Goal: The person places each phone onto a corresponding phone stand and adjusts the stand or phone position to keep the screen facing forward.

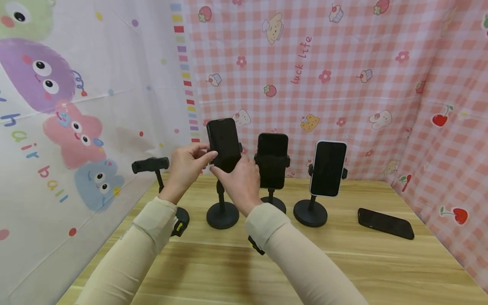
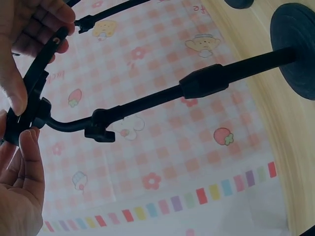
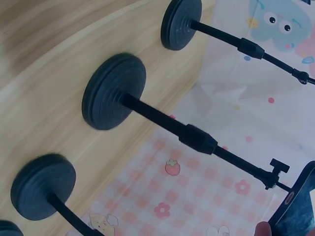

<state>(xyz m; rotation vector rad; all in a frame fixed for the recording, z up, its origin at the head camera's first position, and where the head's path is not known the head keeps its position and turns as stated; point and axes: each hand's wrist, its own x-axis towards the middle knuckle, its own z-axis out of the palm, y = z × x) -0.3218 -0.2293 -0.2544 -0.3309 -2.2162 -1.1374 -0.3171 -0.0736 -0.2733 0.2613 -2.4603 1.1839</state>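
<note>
A black phone stands nearly upright in the clamp of a black phone stand, tilted slightly. My left hand pinches the phone's left edge at the clamp, thumb on the front. On the lower right edge my right hand grips the phone, its thumb across the bottom corner. The left wrist view shows both hands about the clamp, the left hand below and the right hand above. In the right wrist view the stand's pole leads to the phone, with one fingertip beside it.
Left of the hands is a stand with a bare clamp. To the right, one stand holds a black phone, another a white-edged phone. A dark phone lies flat on the wooden table. Patterned cloth hangs behind.
</note>
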